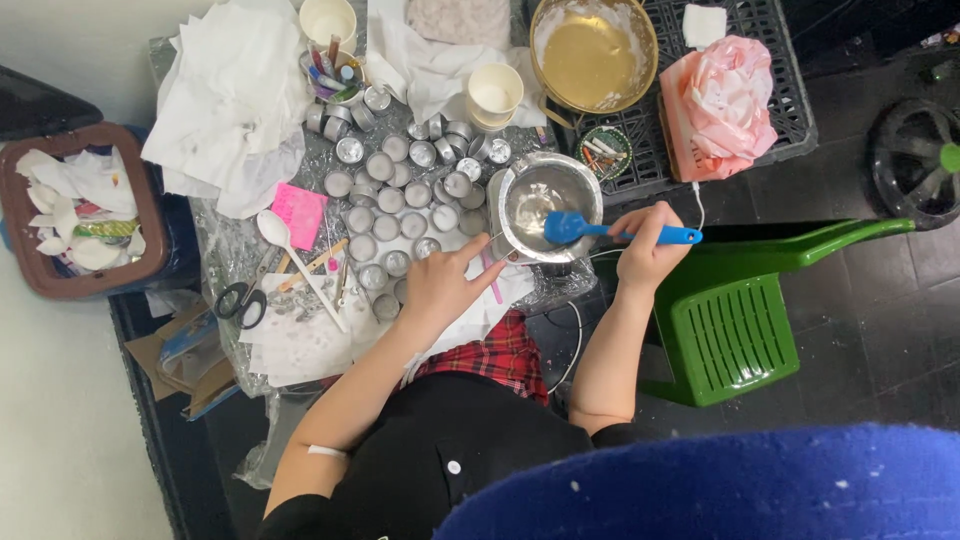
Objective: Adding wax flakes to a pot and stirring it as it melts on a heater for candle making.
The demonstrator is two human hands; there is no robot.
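Note:
My right hand (645, 250) grips the handle of a blue spatula (600, 232). Its blade rests inside a shiny metal bowl (545, 190) on the foil-covered table (225, 245). My left hand (440, 285) lies spread on the table just left of the bowl. Its index finger reaches toward the bowl's near rim, and it holds nothing. Several small round metal cups (400, 200) stand in a cluster left of the bowl, some beside my left hand.
A white spoon (290, 250), scissors (240, 300) and a pink note (298, 213) lie at the left. Behind are paper towels (230, 90), paper cups (494, 95), a gold bowl (593, 52) and a pink cloth (720, 105) on a black crate (770, 60). A green chair (740, 310) stands right, a brown bin (75, 215) left.

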